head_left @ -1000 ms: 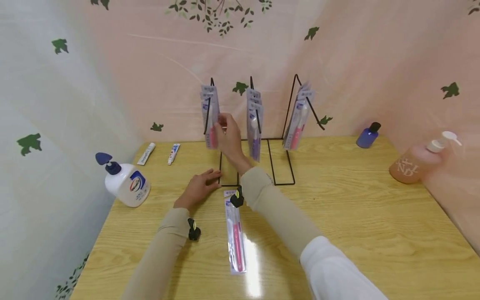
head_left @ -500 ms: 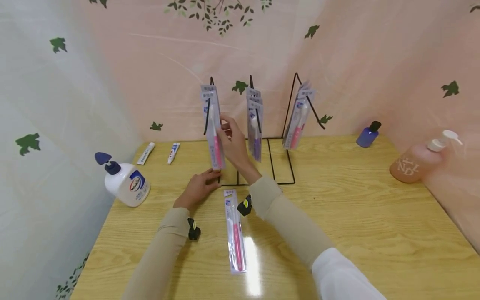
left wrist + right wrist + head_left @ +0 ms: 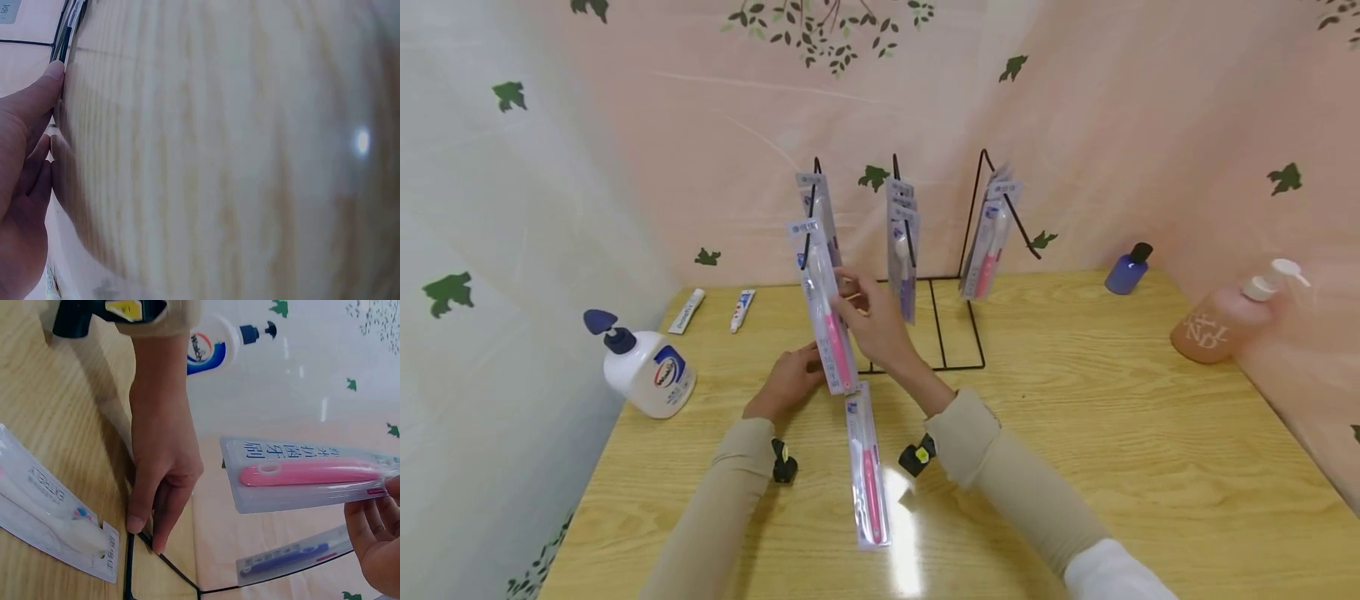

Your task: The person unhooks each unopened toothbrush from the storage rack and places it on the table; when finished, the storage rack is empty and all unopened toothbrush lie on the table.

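My right hand (image 3: 883, 321) holds a packaged pink toothbrush (image 3: 823, 308) by its edge. The pack tilts at the front of the left hook, whose tip shows over its card. In the right wrist view the pink handle (image 3: 306, 474) shows through clear plastic. My left hand (image 3: 786, 383) is low at the front left corner of the black wire display rack (image 3: 937, 325). Seen from the right wrist, that left hand (image 3: 164, 469) pinches the base wire between thumb and finger. Another packaged pink toothbrush (image 3: 868, 475) lies on the table in front of the rack.
More toothbrush packs hang on the middle hook (image 3: 902, 250) and the right hook (image 3: 991, 250). At left stand a white pump bottle (image 3: 651, 375) and two small tubes, one white (image 3: 687, 312). A blue bottle (image 3: 1126, 273) and a pink pump bottle (image 3: 1210, 325) are at right.
My right hand has drawn the front pink toothbrush pack forward and down along the left hook, away from the packs behind it. The left hand stays at the rack's corner.
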Motion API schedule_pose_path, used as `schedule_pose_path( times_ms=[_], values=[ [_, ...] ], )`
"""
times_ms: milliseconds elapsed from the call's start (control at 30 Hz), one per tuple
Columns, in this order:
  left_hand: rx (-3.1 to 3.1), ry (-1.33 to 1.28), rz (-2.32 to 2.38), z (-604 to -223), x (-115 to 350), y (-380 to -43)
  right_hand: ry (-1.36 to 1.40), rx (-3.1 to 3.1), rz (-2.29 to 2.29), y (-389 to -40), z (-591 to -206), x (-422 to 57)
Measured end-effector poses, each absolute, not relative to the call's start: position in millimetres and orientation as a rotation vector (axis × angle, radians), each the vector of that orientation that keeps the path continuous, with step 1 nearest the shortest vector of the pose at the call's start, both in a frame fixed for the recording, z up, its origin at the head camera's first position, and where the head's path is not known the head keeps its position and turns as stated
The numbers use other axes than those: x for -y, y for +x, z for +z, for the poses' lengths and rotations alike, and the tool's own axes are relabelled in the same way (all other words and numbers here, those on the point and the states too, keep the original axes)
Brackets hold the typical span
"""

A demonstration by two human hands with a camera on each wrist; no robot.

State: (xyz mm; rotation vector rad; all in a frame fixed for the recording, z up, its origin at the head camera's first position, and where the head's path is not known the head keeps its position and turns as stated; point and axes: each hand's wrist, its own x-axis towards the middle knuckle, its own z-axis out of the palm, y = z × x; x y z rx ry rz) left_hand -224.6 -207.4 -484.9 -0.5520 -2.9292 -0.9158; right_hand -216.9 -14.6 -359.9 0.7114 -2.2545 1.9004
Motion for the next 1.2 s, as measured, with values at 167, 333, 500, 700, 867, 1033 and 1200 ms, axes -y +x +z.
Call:
schedule_pose_path(
  times_ms=[167, 333, 500, 700, 867, 1033, 1200],
  values=[
    [2.926, -0.518, -0.929, -482, 206, -223, 0.773, 2.253, 1.902, -197, -359, 9],
    [2.948, -0.458, -0.894, -481, 206, -223, 0.845, 2.215, 1.971, -182, -357, 5],
    [2.944, -0.486, -0.921, -483, 206, -223, 0.845, 2.233, 2.017, -167, -355, -5],
    [2.982, -0.51, -0.989, -484, 206, -224, 0.631, 2.354, 2.074, -155, -369, -31],
    [3.013, -0.522, -1.008, -485, 207, -225, 0.376, 2.469, 2.102, -146, -400, -57],
    [3.04, -0.511, -1.005, -484, 207, -225, 0.144, 2.517, 2.193, -136, -434, -75],
    [3.053, -0.49, -1.013, -484, 207, -224, -0.003, 2.555, 2.188, -128, -457, -78]
  ],
)
